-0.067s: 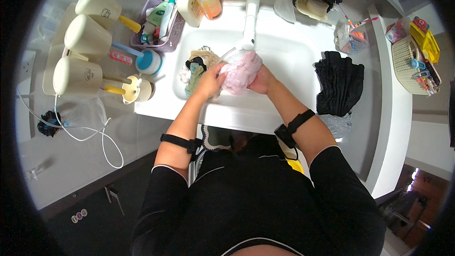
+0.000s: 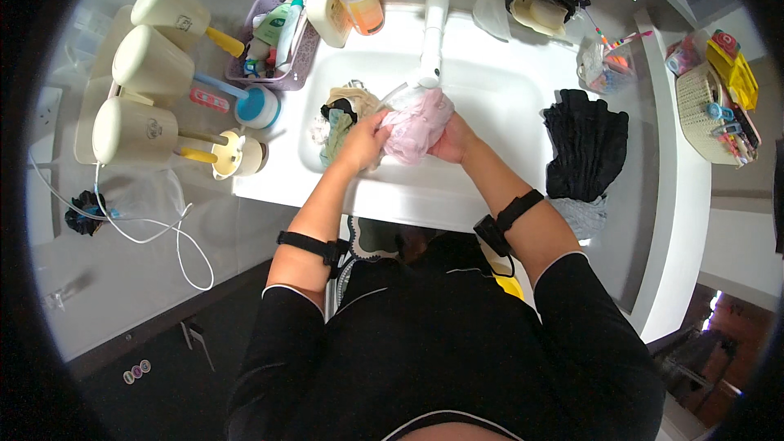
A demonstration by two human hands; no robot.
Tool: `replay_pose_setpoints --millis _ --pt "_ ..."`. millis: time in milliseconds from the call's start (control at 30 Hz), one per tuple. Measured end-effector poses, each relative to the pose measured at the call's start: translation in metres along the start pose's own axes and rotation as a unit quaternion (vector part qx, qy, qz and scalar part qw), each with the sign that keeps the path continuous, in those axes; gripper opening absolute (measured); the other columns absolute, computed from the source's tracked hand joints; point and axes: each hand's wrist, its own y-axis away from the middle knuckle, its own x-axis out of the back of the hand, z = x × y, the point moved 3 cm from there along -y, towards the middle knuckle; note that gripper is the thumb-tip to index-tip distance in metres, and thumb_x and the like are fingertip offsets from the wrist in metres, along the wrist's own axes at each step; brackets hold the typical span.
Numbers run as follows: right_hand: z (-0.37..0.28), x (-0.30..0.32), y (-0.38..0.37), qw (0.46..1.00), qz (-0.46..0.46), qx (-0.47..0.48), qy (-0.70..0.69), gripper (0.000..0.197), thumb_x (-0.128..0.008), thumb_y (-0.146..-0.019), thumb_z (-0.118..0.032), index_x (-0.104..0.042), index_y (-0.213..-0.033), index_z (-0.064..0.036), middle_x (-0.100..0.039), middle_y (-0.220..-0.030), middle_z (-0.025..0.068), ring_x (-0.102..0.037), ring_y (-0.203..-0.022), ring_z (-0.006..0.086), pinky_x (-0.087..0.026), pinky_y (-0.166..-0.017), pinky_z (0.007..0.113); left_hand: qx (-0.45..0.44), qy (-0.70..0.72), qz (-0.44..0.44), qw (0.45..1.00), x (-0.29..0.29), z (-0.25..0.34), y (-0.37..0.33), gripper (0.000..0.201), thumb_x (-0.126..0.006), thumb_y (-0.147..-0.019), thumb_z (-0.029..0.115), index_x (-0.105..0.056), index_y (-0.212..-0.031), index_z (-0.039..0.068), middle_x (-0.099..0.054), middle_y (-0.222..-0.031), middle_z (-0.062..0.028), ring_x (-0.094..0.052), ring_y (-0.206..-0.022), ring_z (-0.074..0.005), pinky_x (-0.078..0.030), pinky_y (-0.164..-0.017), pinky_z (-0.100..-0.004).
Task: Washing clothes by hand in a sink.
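A wet-looking pale pink cloth [image 2: 416,124], bunched up, is held over the white sink [image 2: 498,102] just below the faucet [image 2: 433,37]. My left hand [image 2: 365,140] grips its left side, fingers curled into the folds. On the right side my right hand [image 2: 453,139] is closed on it too, with most of its fingers hidden behind the fabric. Left of my left hand, a small heap of clothes [image 2: 339,118] in beige, black, green and white lies in the basin. A thin whitish bit shows between cloth and spout; I cannot tell whether it is water.
Behind the sink's left end stand a yellow-topped pump bottle [image 2: 328,16], an orange-liquid bottle [image 2: 363,8] and a purple basket [image 2: 298,65] of tubes. Cream wall cups [image 2: 135,131] hang at left. Folded black clothing [image 2: 584,143] lies right of the basin, near a clear toothbrush holder [image 2: 608,69].
The pink cloth has shifted very slightly between my hands, and the whitish bit under the spout looks smaller. My hands stay in almost the same place.
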Motion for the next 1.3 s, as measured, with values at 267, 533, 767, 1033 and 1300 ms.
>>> replay_pose_setpoints --millis 267,533,767,1033,1300 --pt "-0.002 -0.003 0.001 0.999 0.008 0.016 -0.036 0.047 -0.035 -0.090 -0.044 -0.045 -0.121 -0.0093 -0.050 -0.121 0.0081 -0.050 -0.110 0.0234 -0.040 -0.094 0.042 0.035 -0.015 -0.019 0.999 0.005 0.006 0.003 0.024 -0.049 -0.089 0.019 -0.057 -0.105 0.003 -0.063 -0.085 -0.0126 -0.059 -0.079 -0.0178 -0.044 -0.072 -0.0290" --pt "0.001 -0.003 -0.004 0.999 0.042 0.012 -0.026 0.045 -0.035 -0.092 -0.040 -0.045 -0.120 -0.0063 -0.051 -0.120 0.0083 -0.053 -0.107 0.0222 -0.044 -0.091 0.039 0.223 0.367 0.050 0.902 0.010 -0.005 -0.008 0.028 -0.035 -0.092 0.015 -0.056 -0.101 -0.002 -0.063 -0.093 -0.0106 -0.061 -0.074 -0.0208 -0.050 -0.066 -0.0289" --pt "0.009 0.032 -0.021 0.993 0.108 -0.001 0.052 0.030 -0.046 -0.090 -0.023 -0.048 -0.115 -0.0060 -0.055 -0.113 0.0063 -0.056 -0.099 0.0190 -0.047 -0.085 0.037 0.225 0.686 -0.060 0.690 0.005 -0.013 -0.014 0.033 -0.029 -0.092 0.016 -0.048 -0.108 -0.007 -0.058 -0.103 -0.0184 -0.059 -0.093 -0.0268 -0.049 -0.085 -0.0371" --pt "-0.011 0.032 -0.003 0.817 0.269 0.010 0.510 0.018 -0.068 -0.067 -0.002 -0.059 -0.083 -0.0055 -0.061 -0.071 0.0038 -0.058 -0.061 0.0144 -0.046 -0.052 0.026 0.186 0.783 -0.058 0.590 0.011 -0.032 -0.013 0.035 -0.031 -0.092 0.022 -0.049 -0.105 -0.005 -0.058 -0.097 -0.0185 -0.058 -0.087 -0.0295 -0.048 -0.080 -0.0424" --pt "-0.010 0.040 -0.007 0.820 0.137 0.099 0.547 0.015 -0.065 -0.072 -0.005 -0.059 -0.085 -0.0003 -0.063 -0.078 0.0075 -0.061 -0.074 0.0150 -0.050 -0.065 0.026 0.078 0.830 -0.106 0.542 0.031 -0.046 -0.019 0.037 -0.030 -0.093 0.021 -0.048 -0.110 -0.006 -0.058 -0.103 -0.0192 -0.057 -0.095 -0.0313 -0.045 -0.089 -0.0425"
